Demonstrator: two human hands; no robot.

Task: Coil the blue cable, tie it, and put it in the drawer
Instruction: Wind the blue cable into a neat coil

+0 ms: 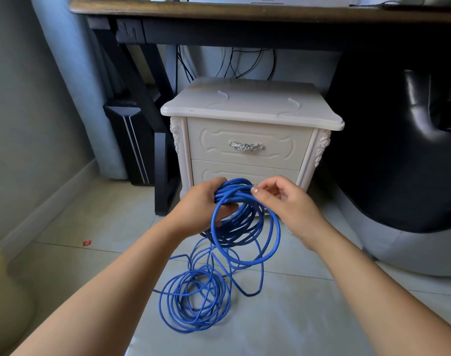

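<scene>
The left hand [204, 201] grips a bunch of loops of the blue cable [234, 195] in front of the white nightstand [250, 106], and the right hand [283, 201] pinches one strand at the bunch's top. The rest of the cable lies heaped on the floor [296, 317] below. Both drawers are closed; a black desk leg [163, 176] crowds the left and a black chair [399, 150] the right, with open tile toward the left wall.

Before me, a white nightstand [250, 106] on pale floor tiles [322, 317]; dark desk [245, 11] above it, black chair [399, 150] right of it.
</scene>
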